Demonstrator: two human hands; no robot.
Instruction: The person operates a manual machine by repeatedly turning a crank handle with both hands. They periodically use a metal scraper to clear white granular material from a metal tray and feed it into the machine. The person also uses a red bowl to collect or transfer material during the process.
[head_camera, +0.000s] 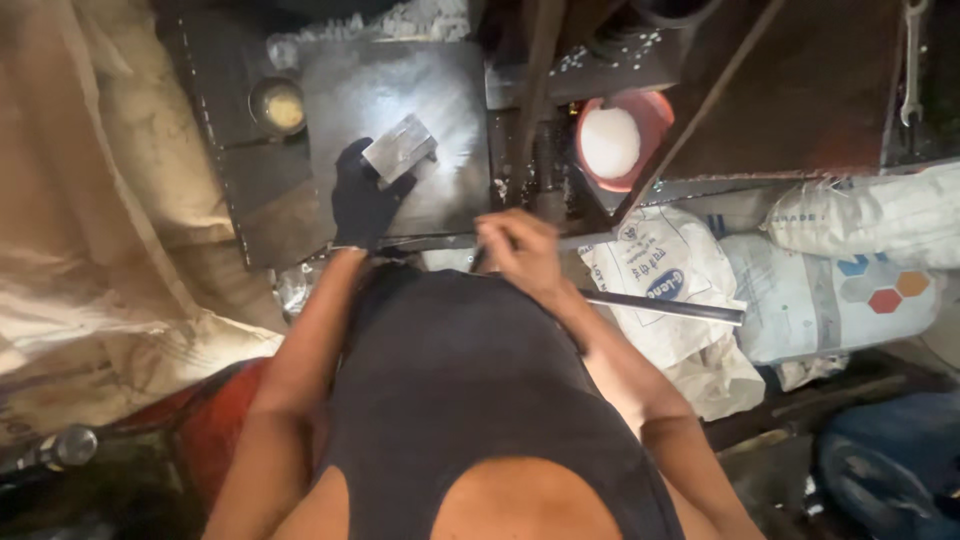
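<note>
My left hand (362, 198) wears a dark glove and grips a small grey metal block (400, 147), which rests on a dark steel plate (420, 90) on the workbench. My right hand (520, 245) is bare and closed around a thin dark tool near the bench's front edge; the tool's working end is hidden behind my fingers. A long metal rod (665, 308) runs out to the right from under my right forearm.
A red bowl (652, 112) with white powder sits right of the plate. A small round tin (280, 105) stands at the plate's left. White sacks (850, 270) lie at the right, cloth sheeting (90, 200) at the left. A spanner (911, 60) hangs top right.
</note>
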